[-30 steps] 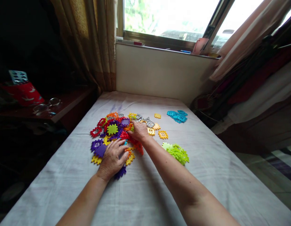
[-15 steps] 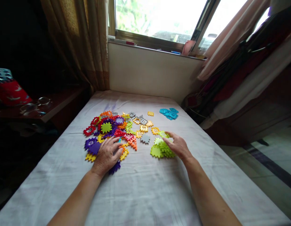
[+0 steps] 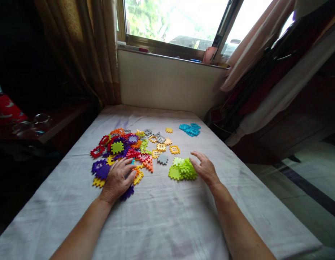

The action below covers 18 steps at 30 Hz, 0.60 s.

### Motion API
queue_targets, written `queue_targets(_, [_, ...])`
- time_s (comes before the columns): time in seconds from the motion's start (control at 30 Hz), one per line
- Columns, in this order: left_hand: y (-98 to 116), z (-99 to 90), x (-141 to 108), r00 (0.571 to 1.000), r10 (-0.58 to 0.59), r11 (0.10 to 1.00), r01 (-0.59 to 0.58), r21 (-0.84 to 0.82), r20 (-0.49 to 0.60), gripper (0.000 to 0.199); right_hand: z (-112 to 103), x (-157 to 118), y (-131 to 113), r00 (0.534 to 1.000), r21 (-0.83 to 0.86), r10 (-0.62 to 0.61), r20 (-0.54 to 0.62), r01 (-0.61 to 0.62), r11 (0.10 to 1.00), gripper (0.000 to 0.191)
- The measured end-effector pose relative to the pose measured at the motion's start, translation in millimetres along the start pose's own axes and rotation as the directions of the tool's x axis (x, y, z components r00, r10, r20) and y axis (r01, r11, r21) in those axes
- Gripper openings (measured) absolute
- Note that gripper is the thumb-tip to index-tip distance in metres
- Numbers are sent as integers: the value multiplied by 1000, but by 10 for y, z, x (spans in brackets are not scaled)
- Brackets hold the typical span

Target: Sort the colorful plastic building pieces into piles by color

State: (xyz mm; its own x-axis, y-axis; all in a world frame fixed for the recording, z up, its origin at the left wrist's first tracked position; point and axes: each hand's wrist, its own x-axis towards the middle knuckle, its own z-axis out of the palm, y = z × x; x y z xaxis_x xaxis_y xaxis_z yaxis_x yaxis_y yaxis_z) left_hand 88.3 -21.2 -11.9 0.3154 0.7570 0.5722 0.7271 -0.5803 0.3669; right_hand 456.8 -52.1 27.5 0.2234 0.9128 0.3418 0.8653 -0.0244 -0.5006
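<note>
My left hand lies with fingers spread over the near edge of a mixed heap of interlocking plastic tiles in red, purple, orange, yellow and green. It covers part of the purple tiles and orange tiles beneath. At the right edge of a lime-green tile pile, my right hand is open, fingers apart, with nothing in it. Between the heap and the green pile lie a grey tile, a red-orange triangular tile and several pale yellow window tiles.
A blue tile pile lies at the far right of the sheet-covered surface. A single yellow tile sits left of it. Glasses and a red container stand on the left side table. Clothes hang at right.
A green tile that was under my right fingertips has joined the green pile, and the right hand has let go and opened. The left hand stays on the heap. The view has shifted slightly.
</note>
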Motion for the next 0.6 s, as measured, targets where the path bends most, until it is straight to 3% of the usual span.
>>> queue_targets(0.17, [1,15,-5,1000,17,1000,-17,-2,-7,24,317,285,-792,963,-52,-202,176,214,975,28])
queue_targets(0.33, [23,-2,-10,1000,14,1000,-14,-7,2,22,818,439,-1480,903,-185,-209,376,294,938,37])
queue_targets(0.47, [34,-9,-6,1000,12,1000,-12,-12,8,22,1044,533,-1677,893,-256,-152,424,280,925,37])
queue_targets(0.6, [39,-7,2,1000,-3,1000,3,-24,20,22,1018,510,-1662,904,-220,-175,391,277,935,32])
